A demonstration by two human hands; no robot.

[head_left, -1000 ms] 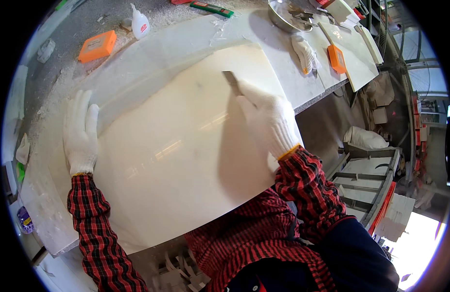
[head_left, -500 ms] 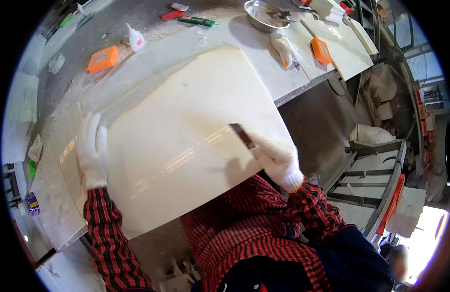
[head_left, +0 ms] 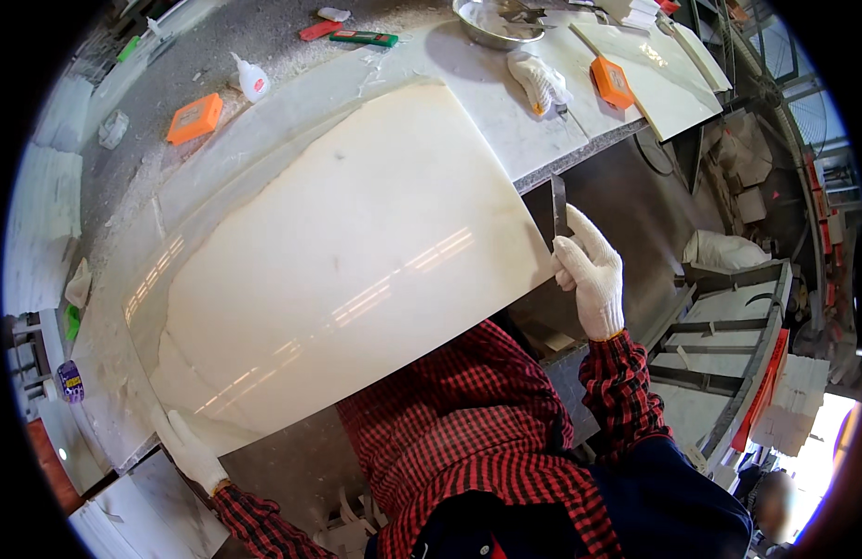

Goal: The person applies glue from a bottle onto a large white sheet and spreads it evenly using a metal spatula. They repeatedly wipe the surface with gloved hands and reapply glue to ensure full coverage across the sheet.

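Observation:
A large, glossy cream-white stone slab (head_left: pixel 356 214) with a brownish irregular seam along its far left side lies on the worktable and overhangs toward me. My left hand (head_left: pixel 191 449), in a white knit glove, rests at the slab's near left corner with its fingers stretched out along the edge. Just off the slab's right corner, my right hand (head_left: pixel 594 275), gloved the same way, is closed round a flat metal scraper blade (head_left: pixel 559 207). The blade points up and away, apart from the slab.
On the worktable beyond are an orange box (head_left: pixel 194 118), a white squeeze bottle (head_left: pixel 252 80), a green cutter (head_left: pixel 364 38), a metal bowl (head_left: pixel 496 23), a crumpled white glove (head_left: pixel 538 82) and another orange box (head_left: pixel 612 82). A metal rack (head_left: pixel 720 326) stands at right.
My left hand has slid from the slab's left part to its near left corner. My right hand has lifted the blade off the slab and moved right, turning the blade upright.

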